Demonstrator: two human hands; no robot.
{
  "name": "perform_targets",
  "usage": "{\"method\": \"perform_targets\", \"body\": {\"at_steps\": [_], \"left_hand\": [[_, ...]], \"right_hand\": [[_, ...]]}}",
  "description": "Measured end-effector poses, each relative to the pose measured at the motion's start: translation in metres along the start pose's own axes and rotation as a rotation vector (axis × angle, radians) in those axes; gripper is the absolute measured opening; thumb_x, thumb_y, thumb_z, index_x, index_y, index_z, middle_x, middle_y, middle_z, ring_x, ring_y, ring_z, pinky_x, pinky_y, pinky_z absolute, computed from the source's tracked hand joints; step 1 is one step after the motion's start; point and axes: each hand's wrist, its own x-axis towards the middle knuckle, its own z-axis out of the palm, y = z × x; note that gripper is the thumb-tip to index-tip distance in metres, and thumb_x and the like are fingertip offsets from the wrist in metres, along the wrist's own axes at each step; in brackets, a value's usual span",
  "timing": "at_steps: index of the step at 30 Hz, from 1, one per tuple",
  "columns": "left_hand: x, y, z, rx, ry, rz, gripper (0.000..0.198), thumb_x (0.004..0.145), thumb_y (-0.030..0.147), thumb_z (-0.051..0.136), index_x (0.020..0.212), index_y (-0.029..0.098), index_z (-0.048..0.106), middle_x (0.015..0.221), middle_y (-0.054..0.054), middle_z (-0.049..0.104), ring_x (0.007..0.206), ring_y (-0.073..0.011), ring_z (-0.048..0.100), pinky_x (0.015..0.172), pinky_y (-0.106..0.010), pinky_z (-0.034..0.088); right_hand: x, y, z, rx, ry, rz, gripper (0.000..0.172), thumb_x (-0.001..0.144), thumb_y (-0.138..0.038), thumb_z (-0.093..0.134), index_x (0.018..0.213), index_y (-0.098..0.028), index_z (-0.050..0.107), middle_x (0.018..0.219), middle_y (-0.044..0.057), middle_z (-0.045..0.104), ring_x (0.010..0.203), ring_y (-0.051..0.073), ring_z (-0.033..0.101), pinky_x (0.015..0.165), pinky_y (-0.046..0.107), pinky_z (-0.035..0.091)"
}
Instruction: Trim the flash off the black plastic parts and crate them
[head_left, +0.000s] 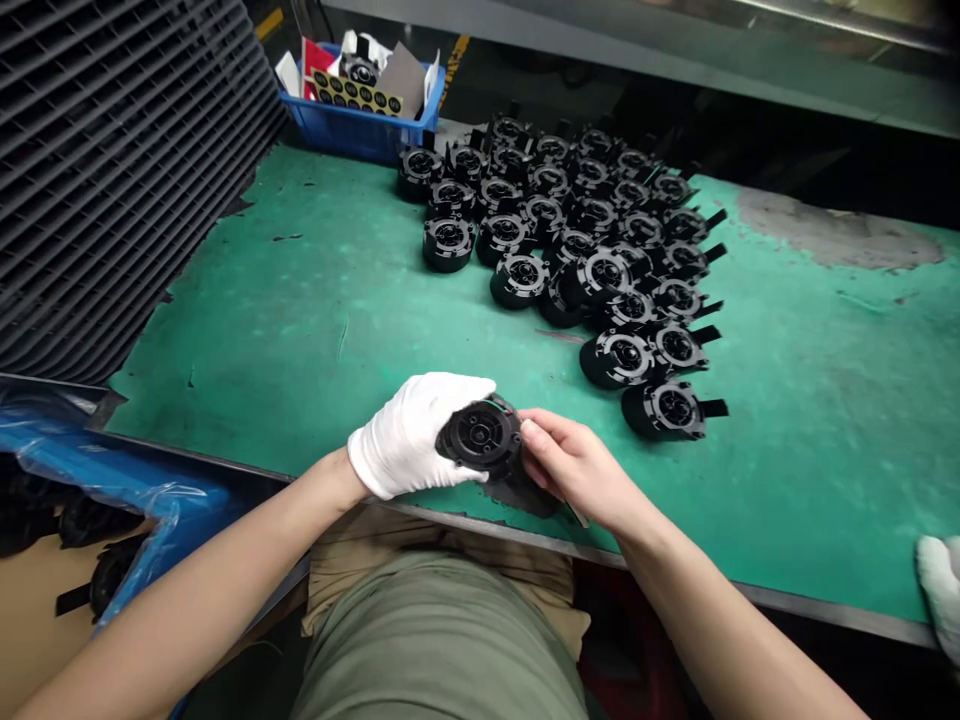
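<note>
My left hand, in a white glove, is wrapped around a round black plastic part just above the near edge of the green table. My bare right hand grips the same part from the right, thumb pressed on its rim. A thin red wire shows at the part's top. Whatever lies under my right palm is hidden. Several like black round parts with small tabs stand packed together further back on the table.
A blue bin with cards and label sheets sits at the far left corner. A stack of black slatted panels leans at the left. A blue-lined box holds more black parts. Another person's white-gloved hand shows at the right edge.
</note>
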Motion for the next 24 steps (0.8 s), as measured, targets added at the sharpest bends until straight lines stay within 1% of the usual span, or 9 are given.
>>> {"method": "perform_targets", "body": {"at_steps": [3, 7, 9, 11, 14, 15, 20, 22, 24], "left_hand": [[0.006, 0.001, 0.000, 0.076, 0.002, -0.052, 0.082, 0.093, 0.055, 0.076, 0.156, 0.016, 0.041, 0.148, -0.020, 0.064, 0.137, -0.0330, 0.064, 0.116, -0.048, 0.053], [-0.002, -0.006, -0.010, 0.250, 0.066, -0.218, 0.081, 0.096, 0.050, 0.072, 0.160, 0.015, 0.037, 0.156, -0.024, 0.055, 0.145, -0.0363, 0.055, 0.121, -0.054, 0.048], [-0.012, -0.011, -0.016, 0.291, 0.150, -0.292, 0.071, 0.098, 0.042, 0.070, 0.157, 0.017, 0.041, 0.153, -0.021, 0.057, 0.142, -0.0344, 0.057, 0.119, -0.054, 0.050], [-0.022, -0.016, -0.018, 0.317, 0.200, -0.342, 0.063, 0.099, 0.036, 0.069, 0.154, 0.018, 0.045, 0.148, -0.019, 0.061, 0.138, -0.0328, 0.060, 0.116, -0.053, 0.052], [-0.033, -0.019, -0.015, 0.335, 0.193, -0.363, 0.058, 0.098, 0.033, 0.068, 0.150, 0.018, 0.049, 0.142, -0.018, 0.064, 0.132, -0.0321, 0.064, 0.113, -0.052, 0.054], [-0.035, -0.020, -0.013, 0.337, 0.186, -0.361, 0.057, 0.098, 0.033, 0.068, 0.150, 0.017, 0.050, 0.141, -0.018, 0.065, 0.131, -0.0320, 0.064, 0.113, -0.053, 0.054], [-0.035, -0.022, -0.011, 0.312, 0.178, -0.395, 0.054, 0.099, 0.033, 0.067, 0.149, 0.017, 0.051, 0.141, -0.017, 0.065, 0.131, -0.0321, 0.063, 0.113, -0.053, 0.054], [-0.034, -0.021, -0.014, 0.281, 0.171, -0.403, 0.055, 0.099, 0.033, 0.067, 0.149, 0.018, 0.051, 0.141, -0.017, 0.064, 0.132, -0.0320, 0.063, 0.113, -0.053, 0.055], [-0.033, -0.015, -0.016, 0.229, 0.146, -0.371, 0.060, 0.098, 0.037, 0.071, 0.151, 0.019, 0.049, 0.144, -0.018, 0.063, 0.134, -0.0325, 0.062, 0.115, -0.054, 0.054]], "right_hand": [[-0.006, -0.009, -0.001, 0.177, 0.118, -0.053, 0.045, 0.101, -0.068, 0.057, 0.104, -0.023, 0.059, 0.063, -0.008, 0.040, 0.049, 0.011, 0.034, 0.044, 0.025, 0.027], [-0.020, -0.033, -0.021, -0.371, 0.616, -0.560, 0.014, 0.100, -0.039, 0.071, 0.105, -0.026, 0.066, 0.088, 0.003, 0.065, 0.070, 0.017, 0.058, 0.061, 0.032, 0.048], [-0.022, -0.039, -0.033, -0.667, 0.803, -0.828, 0.019, 0.097, -0.024, 0.073, 0.116, -0.029, 0.068, 0.109, 0.007, 0.072, 0.091, 0.023, 0.067, 0.075, 0.037, 0.054], [-0.018, -0.038, -0.042, -0.944, 0.730, -0.891, 0.024, 0.099, -0.017, 0.068, 0.119, -0.029, 0.068, 0.114, 0.008, 0.073, 0.094, 0.023, 0.068, 0.074, 0.035, 0.054], [-0.008, -0.028, -0.048, -1.235, 0.388, -0.704, 0.014, 0.106, -0.021, 0.056, 0.111, -0.026, 0.069, 0.103, 0.006, 0.074, 0.082, 0.020, 0.068, 0.057, 0.031, 0.045], [-0.006, -0.026, -0.048, -1.250, 0.351, -0.651, 0.015, 0.107, -0.024, 0.055, 0.112, -0.025, 0.068, 0.103, 0.006, 0.074, 0.082, 0.019, 0.068, 0.056, 0.031, 0.044], [-0.011, -0.024, -0.046, -0.963, 0.634, -0.715, 0.020, 0.104, -0.029, 0.063, 0.124, -0.028, 0.066, 0.117, 0.009, 0.072, 0.099, 0.022, 0.069, 0.084, 0.036, 0.056], [-0.010, -0.023, -0.042, -0.803, 0.584, -0.612, 0.012, 0.104, -0.035, 0.063, 0.110, -0.026, 0.067, 0.105, 0.008, 0.071, 0.092, 0.021, 0.067, 0.080, 0.035, 0.055], [-0.008, -0.019, -0.033, -0.537, 0.443, -0.388, 0.025, 0.106, -0.047, 0.058, 0.099, -0.024, 0.064, 0.082, 0.003, 0.062, 0.071, 0.017, 0.059, 0.063, 0.031, 0.049]]}}
